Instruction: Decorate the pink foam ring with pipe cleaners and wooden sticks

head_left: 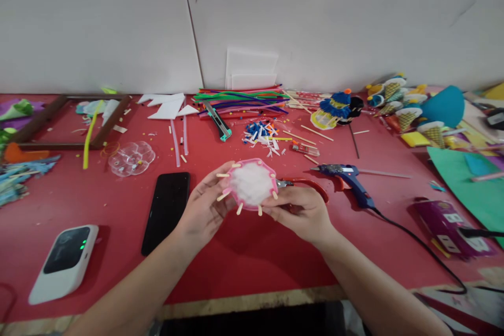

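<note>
A small round craft piece (252, 185) with a pink rim, a fluffy white middle and several short wooden sticks around its edge is held up above the table. My left hand (207, 205) is closed on its left side, the thumb near the rim. On the right, the fingers of my right hand (301, 210) pinch the lower right edge by a stick. Partly hidden behind my right hand lie red-handled pliers (315, 187). A black phone (166, 212) rests left of my left hand.
A blue glue gun (348, 181) trails its cord at right, near a purple power block (449, 228). Behind are a cutter knife (218, 122), pipe cleaners (240, 98) and small blue and white cut pieces (262, 134). A white device (65, 262) sits at front left.
</note>
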{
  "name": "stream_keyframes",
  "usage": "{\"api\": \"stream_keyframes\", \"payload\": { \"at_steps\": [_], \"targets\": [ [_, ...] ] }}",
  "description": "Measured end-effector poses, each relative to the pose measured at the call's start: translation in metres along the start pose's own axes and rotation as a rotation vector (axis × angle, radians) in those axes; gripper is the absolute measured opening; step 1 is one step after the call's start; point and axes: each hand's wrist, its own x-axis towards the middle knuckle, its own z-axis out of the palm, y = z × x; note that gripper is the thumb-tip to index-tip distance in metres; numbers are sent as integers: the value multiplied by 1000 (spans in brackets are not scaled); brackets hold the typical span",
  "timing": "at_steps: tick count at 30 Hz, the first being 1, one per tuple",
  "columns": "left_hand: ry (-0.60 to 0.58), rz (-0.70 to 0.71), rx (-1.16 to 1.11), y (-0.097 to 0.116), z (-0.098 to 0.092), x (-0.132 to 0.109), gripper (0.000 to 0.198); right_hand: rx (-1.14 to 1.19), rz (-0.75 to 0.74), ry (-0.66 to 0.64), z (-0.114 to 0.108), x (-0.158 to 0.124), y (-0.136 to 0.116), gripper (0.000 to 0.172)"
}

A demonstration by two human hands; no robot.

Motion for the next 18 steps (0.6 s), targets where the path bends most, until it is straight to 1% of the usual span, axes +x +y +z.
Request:
{"api": "stream_keyframes", "payload": {
  "at_steps": [3,5,6,8,10,13,18],
  "targets": [
    [-73,-35,-66,-6,-1,-2,21,29,58,69,2,-2,1,19],
    [-141,-43,-48,-14,-3,-4,31,24,99,99,4,-3,3,18],
    [-174,-50,-13,-19,-3,-5,33,17,112,107,4,-4,4,19],
    [-217,-58,58,-27,-3,-8,26,-2,121,111,5,-6,6,20],
    [-207,-32,102,-32,-3,-10,22,-27,116,107,6,-6,6,21],
    [-160,18,149,-34,-3,-11,19,-36,113,112,8,-7,5,20],
    [-139,28,168,-33,-6,-7,17,-21,111,125,9,-6,2,22]
  ]
}}
